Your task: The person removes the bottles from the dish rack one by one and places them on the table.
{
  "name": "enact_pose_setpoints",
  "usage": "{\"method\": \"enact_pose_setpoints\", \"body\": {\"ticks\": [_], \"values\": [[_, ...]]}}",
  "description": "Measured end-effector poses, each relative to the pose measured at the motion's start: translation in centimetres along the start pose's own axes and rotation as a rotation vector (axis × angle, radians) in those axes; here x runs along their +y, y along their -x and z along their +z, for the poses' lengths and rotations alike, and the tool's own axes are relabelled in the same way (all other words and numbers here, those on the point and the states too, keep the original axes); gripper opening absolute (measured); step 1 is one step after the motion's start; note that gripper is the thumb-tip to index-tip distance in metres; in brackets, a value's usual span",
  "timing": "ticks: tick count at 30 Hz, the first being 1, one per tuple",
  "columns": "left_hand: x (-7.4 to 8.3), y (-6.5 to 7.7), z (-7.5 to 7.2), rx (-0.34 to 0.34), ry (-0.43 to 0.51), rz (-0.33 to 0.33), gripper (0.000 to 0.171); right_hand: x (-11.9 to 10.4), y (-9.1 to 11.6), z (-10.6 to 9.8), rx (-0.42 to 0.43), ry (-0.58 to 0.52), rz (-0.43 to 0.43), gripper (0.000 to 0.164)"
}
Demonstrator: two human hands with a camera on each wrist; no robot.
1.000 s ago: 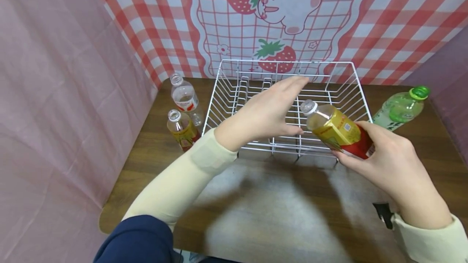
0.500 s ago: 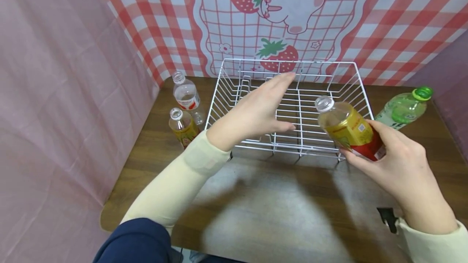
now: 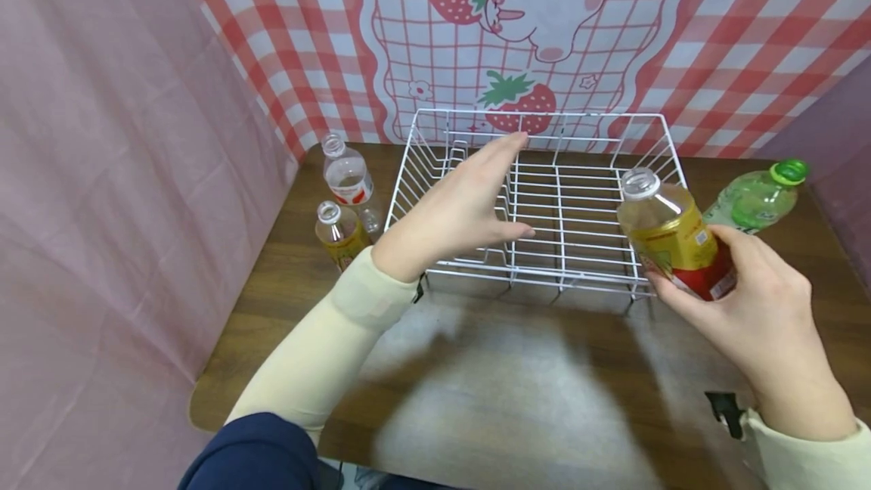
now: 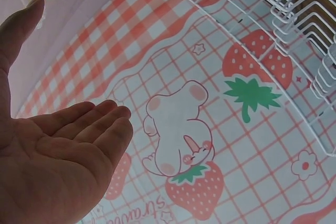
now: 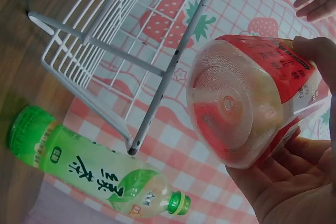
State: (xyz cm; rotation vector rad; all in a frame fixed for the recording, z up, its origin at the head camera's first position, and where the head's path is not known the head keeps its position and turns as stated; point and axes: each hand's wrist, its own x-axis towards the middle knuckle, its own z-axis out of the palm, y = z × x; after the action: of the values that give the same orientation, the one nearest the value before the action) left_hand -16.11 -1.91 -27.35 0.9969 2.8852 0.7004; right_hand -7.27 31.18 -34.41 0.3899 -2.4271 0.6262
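Observation:
My right hand (image 3: pixel 755 301) grips the lower part of a plastic bottle (image 3: pixel 670 237) with a yellow and red label, tilted so its neck points up and left. The bottle is held above the right front of a white wire rack (image 3: pixel 561 255). Seen from the right wrist, the bottle's ribbed base (image 5: pixel 228 103) faces the camera, with fingers and thumb round its sides. My left hand (image 3: pixel 463 203) hovers over the left part of the rack, holding nothing. In the left wrist view, the left hand's fingers (image 4: pixel 100 129) are straight and the thumb stands apart.
A clear bottle (image 3: pixel 350 180) and a smaller yellow-label bottle (image 3: pixel 340 233) stand left of the rack, both without visible caps. A green-capped bottle (image 3: pixel 755 199) stands to its right. Behind the rack hangs a checked cloth (image 3: pixel 299 44); a pink curtain (image 3: pixel 102 172) borders the wooden table (image 3: pixel 258 339).
My right hand has carried the yellow and red bottle to the right, away from the left hand. The left hand has drawn back leftwards over the rack. The head view has shifted slightly.

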Motion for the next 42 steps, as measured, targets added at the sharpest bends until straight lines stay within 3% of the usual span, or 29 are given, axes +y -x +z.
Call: {"method": "enact_pose_setpoints", "body": {"ticks": [12,22,28,36,42], "values": [[-0.9,0.5,-0.2,0.026,0.014,-0.023,0.115,0.1,0.2,-0.6,0.065,0.03,0.055,0.072],[-1.0,0.4,-0.2,0.032,0.052,-0.032,0.115,1.5,1.7,-1.7,0.15,0.011,0.127,0.071],[-1.4,0.7,-0.2,0.053,0.073,-0.051,0.115,2.0,2.2,-2.1,0.119,-0.005,0.208,0.069],[-1.7,1.0,-0.8,0.074,0.066,-0.027,0.115,2.6,2.7,-3.0,0.103,-0.062,0.361,0.067],[-2.1,1.8,-0.7,0.076,0.093,-0.058,0.115,3.3,3.6,-3.3,0.137,-0.088,0.398,0.064]]}}
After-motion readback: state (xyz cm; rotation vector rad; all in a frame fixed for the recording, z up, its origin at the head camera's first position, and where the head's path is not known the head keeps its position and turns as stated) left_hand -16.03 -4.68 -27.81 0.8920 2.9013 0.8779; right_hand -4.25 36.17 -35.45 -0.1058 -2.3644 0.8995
